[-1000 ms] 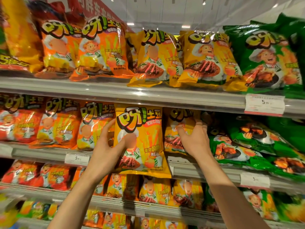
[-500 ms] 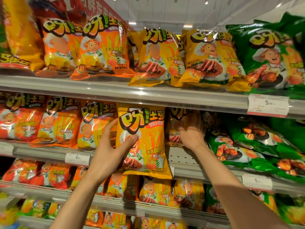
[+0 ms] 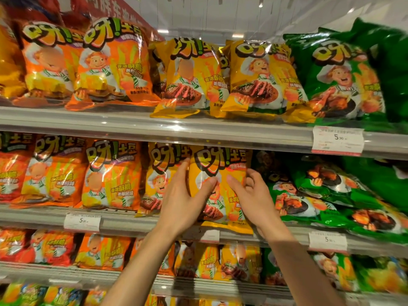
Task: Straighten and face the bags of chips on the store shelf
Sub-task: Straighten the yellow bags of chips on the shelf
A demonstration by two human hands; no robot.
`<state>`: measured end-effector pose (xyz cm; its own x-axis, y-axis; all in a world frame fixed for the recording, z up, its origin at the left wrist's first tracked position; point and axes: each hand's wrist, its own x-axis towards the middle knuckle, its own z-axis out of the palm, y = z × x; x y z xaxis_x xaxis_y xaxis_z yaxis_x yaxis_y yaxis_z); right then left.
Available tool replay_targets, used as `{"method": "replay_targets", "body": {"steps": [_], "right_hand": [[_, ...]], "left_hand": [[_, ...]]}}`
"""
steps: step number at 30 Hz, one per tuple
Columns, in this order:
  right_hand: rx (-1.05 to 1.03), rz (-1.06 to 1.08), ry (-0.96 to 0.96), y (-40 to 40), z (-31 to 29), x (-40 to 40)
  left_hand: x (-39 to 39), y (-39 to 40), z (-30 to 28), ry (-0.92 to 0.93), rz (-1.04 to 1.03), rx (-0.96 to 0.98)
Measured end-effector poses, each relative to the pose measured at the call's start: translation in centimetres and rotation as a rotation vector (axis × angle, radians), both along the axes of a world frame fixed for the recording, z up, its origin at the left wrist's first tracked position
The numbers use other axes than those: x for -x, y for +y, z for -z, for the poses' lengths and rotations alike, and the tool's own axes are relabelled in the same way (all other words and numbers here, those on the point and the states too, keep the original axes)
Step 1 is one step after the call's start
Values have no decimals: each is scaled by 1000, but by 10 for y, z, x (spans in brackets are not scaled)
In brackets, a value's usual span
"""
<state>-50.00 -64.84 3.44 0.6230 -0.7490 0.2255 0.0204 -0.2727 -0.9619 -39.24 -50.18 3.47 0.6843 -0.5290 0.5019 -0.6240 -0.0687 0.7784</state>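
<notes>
A yellow chip bag [image 3: 217,164] stands upright on the middle shelf [image 3: 136,221], held between both my hands. My left hand [image 3: 183,199] grips its left edge, thumb across the front and fingers behind. My right hand [image 3: 251,197] holds its right edge, thumb on the front and fingers curled round the side. A second yellow bag [image 3: 159,173] stands just left of it, partly behind my left hand. Green bags [image 3: 309,195] lie slumped to the right.
Orange bags [image 3: 110,175] fill the middle shelf's left part. The top shelf [image 3: 176,127] carries orange, yellow and green bags [image 3: 337,78] leaning forward. Price tags [image 3: 337,140] hang on the shelf rails. Lower shelves hold more bags [image 3: 238,261].
The yellow bag has moved right into the gap beside the green bags. My right hand left the bag at the back and took this bag's right edge. A second yellow bag now shows at left.
</notes>
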Motion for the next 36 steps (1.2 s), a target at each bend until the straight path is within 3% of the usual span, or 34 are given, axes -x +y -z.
{"method": "replay_targets", "body": {"steps": [4, 8, 11, 16, 27, 31, 36], "right_hand": [[106, 141, -25, -14, -5, -9], [285, 217, 112, -12, -2, -18], [415, 293, 149, 4, 15, -15], [467, 268, 185, 25, 41, -12], [442, 281, 161, 33, 45, -14], [346, 263, 197, 42, 38, 3], [458, 271, 242, 62, 45, 32]], "left_hand": [[-14, 12, 2, -139, -118, 69], [-39, 26, 14, -240, -339, 51], [-47, 31, 29, -152, -308, -36], [-49, 31, 49, -184, -241, -29], [-60, 30, 50, -158, -128, -50], [-66, 48, 46, -142, -83, 0], [-62, 75, 55, -91, -99, 79]]}}
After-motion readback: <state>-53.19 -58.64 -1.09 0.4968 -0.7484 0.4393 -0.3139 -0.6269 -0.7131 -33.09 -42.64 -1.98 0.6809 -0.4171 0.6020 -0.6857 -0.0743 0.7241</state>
